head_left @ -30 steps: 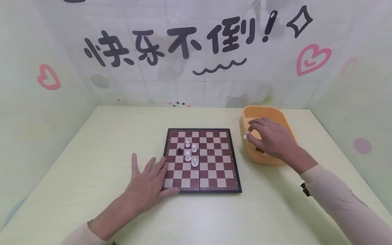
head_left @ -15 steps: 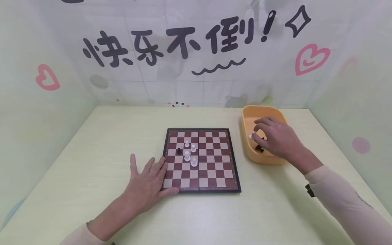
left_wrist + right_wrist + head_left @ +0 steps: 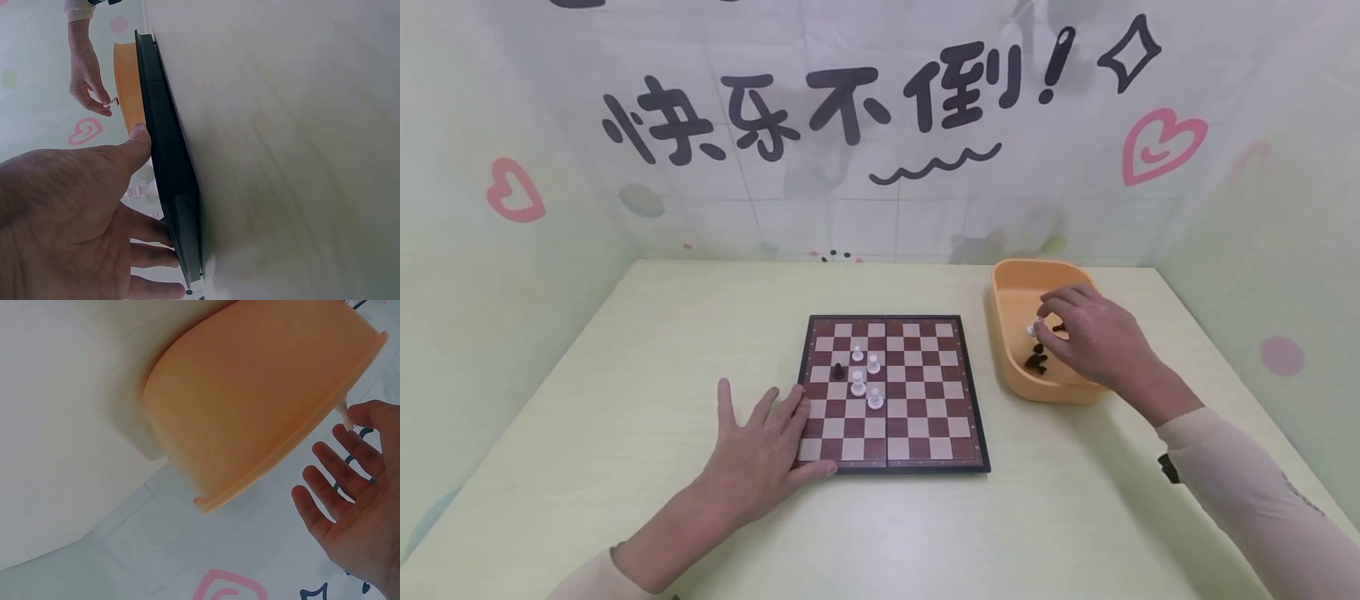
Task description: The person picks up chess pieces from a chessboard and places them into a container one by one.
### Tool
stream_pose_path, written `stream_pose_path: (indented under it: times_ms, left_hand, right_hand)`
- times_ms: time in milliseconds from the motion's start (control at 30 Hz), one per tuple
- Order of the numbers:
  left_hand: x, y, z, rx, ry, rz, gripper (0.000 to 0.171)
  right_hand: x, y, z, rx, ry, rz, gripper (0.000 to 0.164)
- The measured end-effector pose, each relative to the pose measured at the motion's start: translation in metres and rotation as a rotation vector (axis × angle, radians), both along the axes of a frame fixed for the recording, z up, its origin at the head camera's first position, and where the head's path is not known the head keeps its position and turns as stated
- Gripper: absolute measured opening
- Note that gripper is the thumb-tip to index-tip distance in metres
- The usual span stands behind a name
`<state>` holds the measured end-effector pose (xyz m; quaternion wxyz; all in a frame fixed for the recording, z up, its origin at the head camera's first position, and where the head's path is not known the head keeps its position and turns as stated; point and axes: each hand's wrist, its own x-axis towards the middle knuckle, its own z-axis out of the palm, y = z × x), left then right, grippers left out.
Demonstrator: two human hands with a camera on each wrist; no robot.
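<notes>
My right hand (image 3: pixel 1093 337) is over the orange basin (image 3: pixel 1011 292), pinching a white chess piece (image 3: pixel 1032 330) between thumb and index finger. In the right wrist view the piece (image 3: pixel 344 414) shows beside the basin's rim. My left hand (image 3: pixel 756 458) rests with spread, straight fingers on the left edge and near corner of the chessboard (image 3: pixel 928 400). On the board's left half stand several white pieces, among them a larger one (image 3: pixel 858 384), and one black piece (image 3: pixel 838 372). The left wrist view shows my thumb on top of the board's dark side (image 3: pixel 169 137).
Dark chess pieces (image 3: pixel 1036 360) lie inside the basin, partly hidden by my right hand. The pale table (image 3: pixel 700 333) meets a patterned wall (image 3: pixel 820 217) behind, with side walls left and right.
My right hand has moved right with the white chess piece, from the basin's left rim to over its inside. More dark pieces show in the basin. The left hand stays on the board.
</notes>
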<state>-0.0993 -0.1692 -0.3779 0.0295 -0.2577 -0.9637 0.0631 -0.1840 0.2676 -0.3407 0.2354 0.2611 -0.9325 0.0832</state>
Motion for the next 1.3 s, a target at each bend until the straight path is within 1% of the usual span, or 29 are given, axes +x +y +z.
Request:
stream_pose_path:
  times_ms: [300,500,767,900,1067,1167,1300]
  left_hand:
    - [-0.002,0.001,-0.002,-0.022,-0.011,0.005,0.088]
    - [-0.001,0.000,-0.001,-0.021,-0.008,-0.002,0.089]
    - [-0.001,0.000,-0.001,-0.030,-0.022,0.005,0.090]
    - [-0.002,0.000,-0.001,-0.027,-0.023,0.006,0.089]
    - [-0.001,0.001,-0.001,-0.017,-0.040,0.010,0.089]
    - [-0.001,0.000,-0.001,-0.023,-0.038,0.013,0.089]
    - [-0.001,0.000,-0.001,-0.027,-0.031,0.017,0.089]
  right_hand:
    - [0.001,0.009,-0.003,0.014,-0.055,-0.056,0.020]
    - [0.001,0.005,-0.004,0.013,-0.046,-0.046,0.018]
    - [0.000,-0.006,-0.008,-0.002,-0.044,-0.015,0.019]
    - [0.001,-0.015,-0.009,-0.021,-0.077,0.011,0.019]
    - [0.010,-0.031,-0.009,-0.039,-0.109,0.052,0.016]
    - [0.016,-0.042,-0.008,-0.027,-0.099,0.077,0.015]
    - [0.022,-0.056,-0.007,-0.016,-0.087,0.141,0.016]
